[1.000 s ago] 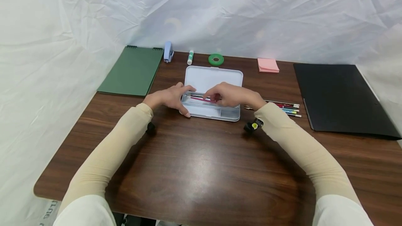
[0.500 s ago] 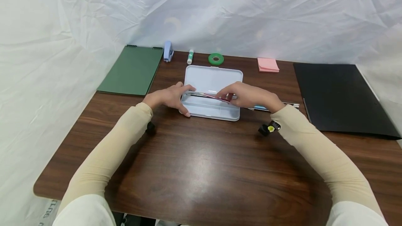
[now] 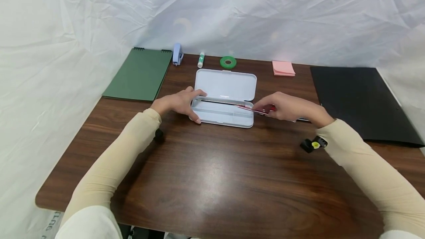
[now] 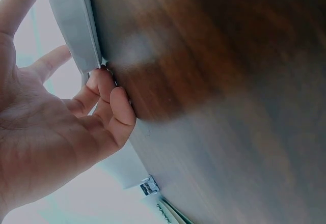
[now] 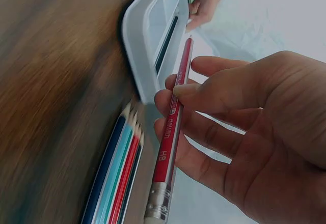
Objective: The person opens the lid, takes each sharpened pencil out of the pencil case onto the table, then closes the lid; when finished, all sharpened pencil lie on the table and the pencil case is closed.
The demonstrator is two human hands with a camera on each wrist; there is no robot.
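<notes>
Right hand (image 3: 288, 107) drawn away rightward out of the pencil case (image 3: 223, 99) since a second ago, pinching a red pencil (image 5: 170, 141) over the case's right end, loose pencils (image 5: 116, 175) on the table (image 3: 206, 172) just beneath it, left hand (image 3: 179, 103) relaxed, resting against the case's left end.
</notes>
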